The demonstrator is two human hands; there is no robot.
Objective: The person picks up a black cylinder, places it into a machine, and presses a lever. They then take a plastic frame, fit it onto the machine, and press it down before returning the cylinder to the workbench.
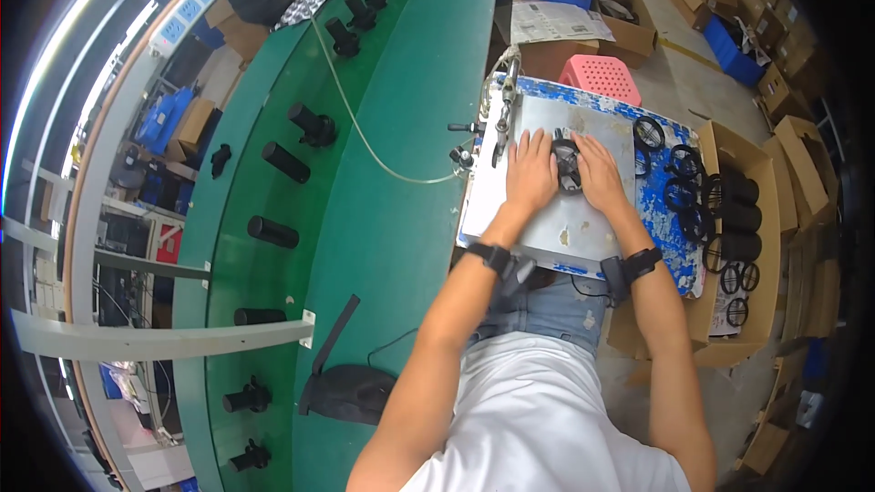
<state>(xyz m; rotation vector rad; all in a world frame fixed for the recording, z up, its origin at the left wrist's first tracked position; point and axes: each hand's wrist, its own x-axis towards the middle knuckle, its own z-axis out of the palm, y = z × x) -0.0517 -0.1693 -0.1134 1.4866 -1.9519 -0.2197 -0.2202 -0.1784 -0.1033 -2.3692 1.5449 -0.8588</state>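
Note:
A black round part with spokes [566, 167] lies on the metal plate [583, 228] of a small worktable in front of me. Along its left side rests my left hand [531, 170], the fingers stretched out flat and close together, the thumb side next to the rim. On the other side my right hand [599, 171] lies in the same way, fingers extended past the part. The hands partly cover its edges, so I cannot make out how firmly they touch it. Beyond my left fingers stands a metal clamp-like fixture [503, 118] at the plate's left edge.
Several black rings [682, 193] lie on the blue worn tabletop at right, beside a cardboard box [770, 264] with black cylinders and rings. A pink stool [602, 78] stands behind. At left runs a green conveyor [365, 219] carrying black cylinders [273, 231] and a black pouch [351, 394].

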